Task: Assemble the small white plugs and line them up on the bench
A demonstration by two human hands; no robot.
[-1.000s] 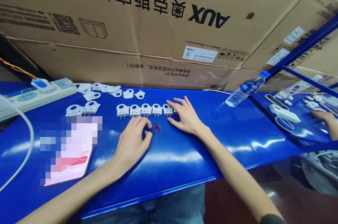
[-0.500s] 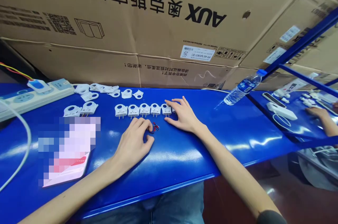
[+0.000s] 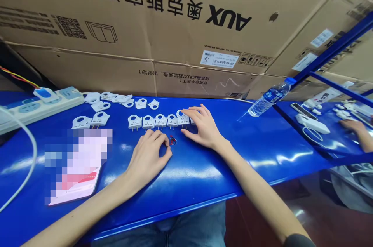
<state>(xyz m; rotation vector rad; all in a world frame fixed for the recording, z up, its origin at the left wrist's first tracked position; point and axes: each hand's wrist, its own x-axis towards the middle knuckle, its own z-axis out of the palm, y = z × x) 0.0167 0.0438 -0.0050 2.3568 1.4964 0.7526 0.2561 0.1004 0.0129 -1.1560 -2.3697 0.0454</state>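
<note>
Several white plug pieces with ring-shaped tops stand in a row on the blue table (image 3: 198,177), among them a left-end plug (image 3: 135,122). My right hand (image 3: 202,127) has its fingers apart around the right part of the row, its fingertips at a white plug (image 3: 183,119); another piece is partly hidden behind the fingers. My left hand (image 3: 151,150) rests on the table in front of the row, its fingers curled beside a small bunch of red and dark parts (image 3: 173,140). Whether its fingertips hold one of these is too small to tell.
A power strip (image 3: 25,110) and cable lie at the left, with loose white pieces (image 3: 116,98) behind. A phone (image 3: 78,185) lies near my left forearm. A water bottle (image 3: 269,99) leans by the blue frame (image 3: 335,53). Another person's hand (image 3: 354,126) shows at far right.
The plug at my right fingertips sits slightly higher and farther back than its neighbours. Both hands have otherwise barely moved; the whole view has shifted a little.
</note>
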